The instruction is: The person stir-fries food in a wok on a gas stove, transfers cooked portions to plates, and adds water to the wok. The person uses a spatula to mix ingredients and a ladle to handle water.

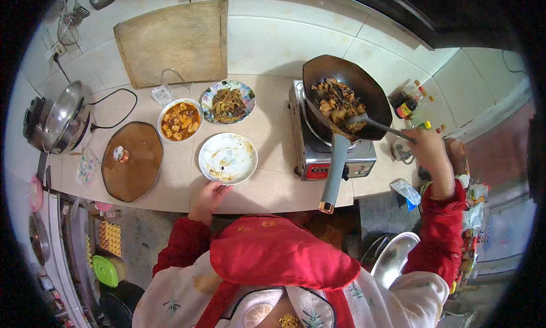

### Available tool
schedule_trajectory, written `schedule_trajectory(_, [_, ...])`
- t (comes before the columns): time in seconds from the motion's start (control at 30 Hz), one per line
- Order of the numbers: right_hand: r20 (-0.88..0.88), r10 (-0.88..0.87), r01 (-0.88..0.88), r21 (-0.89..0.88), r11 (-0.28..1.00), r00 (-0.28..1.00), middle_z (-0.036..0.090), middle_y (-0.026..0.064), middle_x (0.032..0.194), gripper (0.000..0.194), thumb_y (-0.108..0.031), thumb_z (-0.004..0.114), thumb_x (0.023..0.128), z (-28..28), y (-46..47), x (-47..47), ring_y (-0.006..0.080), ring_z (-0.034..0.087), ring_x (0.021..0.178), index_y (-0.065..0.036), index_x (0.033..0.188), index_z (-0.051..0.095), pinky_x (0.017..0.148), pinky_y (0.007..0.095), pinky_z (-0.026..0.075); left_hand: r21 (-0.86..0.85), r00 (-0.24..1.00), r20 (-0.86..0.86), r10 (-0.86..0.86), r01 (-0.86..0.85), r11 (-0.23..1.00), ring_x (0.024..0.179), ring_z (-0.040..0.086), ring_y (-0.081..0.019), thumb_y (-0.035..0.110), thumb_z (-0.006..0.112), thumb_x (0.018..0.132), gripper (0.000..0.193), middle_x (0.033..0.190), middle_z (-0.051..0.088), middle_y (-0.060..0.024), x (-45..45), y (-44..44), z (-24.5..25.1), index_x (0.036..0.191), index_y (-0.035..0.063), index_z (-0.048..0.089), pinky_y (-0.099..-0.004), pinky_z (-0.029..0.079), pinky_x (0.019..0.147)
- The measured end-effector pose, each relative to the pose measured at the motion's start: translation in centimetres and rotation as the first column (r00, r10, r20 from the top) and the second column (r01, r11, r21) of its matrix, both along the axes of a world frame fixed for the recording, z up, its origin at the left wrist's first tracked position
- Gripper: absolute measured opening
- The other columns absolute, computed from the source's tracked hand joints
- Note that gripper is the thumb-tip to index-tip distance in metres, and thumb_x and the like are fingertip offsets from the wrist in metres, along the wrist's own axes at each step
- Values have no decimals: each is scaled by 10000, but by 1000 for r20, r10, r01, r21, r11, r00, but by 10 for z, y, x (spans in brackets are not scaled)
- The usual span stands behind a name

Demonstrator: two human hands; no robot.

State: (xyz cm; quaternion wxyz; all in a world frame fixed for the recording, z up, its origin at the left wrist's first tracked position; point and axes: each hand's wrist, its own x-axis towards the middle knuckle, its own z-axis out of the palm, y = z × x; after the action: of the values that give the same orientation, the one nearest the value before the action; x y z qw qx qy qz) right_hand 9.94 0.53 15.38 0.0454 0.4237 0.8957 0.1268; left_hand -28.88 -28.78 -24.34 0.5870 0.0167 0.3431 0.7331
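My right hand (428, 151) is closed on the handle of a spatula (379, 125), whose head rests among browned, chopped food (337, 100) in a dark wok (375, 89). The wok stands on a portable gas stove (307, 153), its grey handle pointing towards me. My left hand (210, 196) touches the near rim of a white plate (228, 157) smeared with sauce; the plate lies flat on the counter. Beyond that plate are a bowl of tofu in red sauce (180, 120) and a flowered plate (248, 92) of cooked shredded food.
A brown glass lid (132, 166) lies at the left, near metal pots (64, 119) and a black cord (135, 98). A wooden board (175, 42) leans on the tiled wall. Sauce bottles (405, 108) stand right of the wok. A range hood (460, 16) hangs above right.
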Motion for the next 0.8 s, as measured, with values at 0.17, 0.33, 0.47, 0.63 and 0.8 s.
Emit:
schedule_trajectory(0.17, [-268, -89, 104, 42, 994, 959, 635, 185, 881, 320, -126, 567, 794, -25, 7, -22, 347, 613, 844, -165, 1106, 626, 716, 427, 484, 16, 1000, -14, 20, -19, 1000, 1079, 530, -251, 46, 483, 860, 328, 1186, 541, -157, -3, -4, 1, 1177, -37, 484, -361, 439, 957])
schedule_trajectory(0.33, [-366, -36, 61, 57, 996, 930, 633, 205, 859, 314, -142, 579, 796, -62, 37, -39, 375, 614, 814, -153, 1107, 625, 704, 445, 492, -40, 844, -537, -2, -23, 999, 1029, 557, -252, 67, 504, 862, 295, 1124, 571, -134, 14, -19, 20, 1139, -36, 502, -368, 435, 954])
schedule_trajectory(0.47, [-270, -48, 49, -6, 999, 962, 641, 177, 868, 303, -121, 618, 768, -48, 25, -42, 348, 621, 843, -145, 1070, 637, 722, 411, 481, -74, 920, -391, -25, -4, 997, 989, 573, -230, 87, 526, 873, 246, 1054, 591, -108, 7, -47, -5, 1102, -5, 520, -355, 446, 932])
schedule_trajectory(0.63, [-355, -66, 89, 50, 995, 933, 644, 168, 917, 319, -150, 618, 780, -50, 49, -54, 354, 616, 864, -164, 1098, 629, 732, 415, 486, -123, 991, 132, -37, 54, 991, 933, 583, -215, 65, 593, 839, 209, 971, 601, -98, 36, -61, 64, 1039, 68, 530, -361, 472, 867])
schedule_trajectory(0.8, [-256, -25, 41, 59, 997, 966, 639, 186, 907, 304, -129, 546, 803, -78, 46, -73, 366, 611, 863, -162, 1094, 626, 737, 435, 490, -95, 997, 55, -44, 49, 994, 936, 596, -223, 90, 545, 883, 181, 975, 607, -102, 50, -51, 123, 1058, 42, 536, -384, 478, 884])
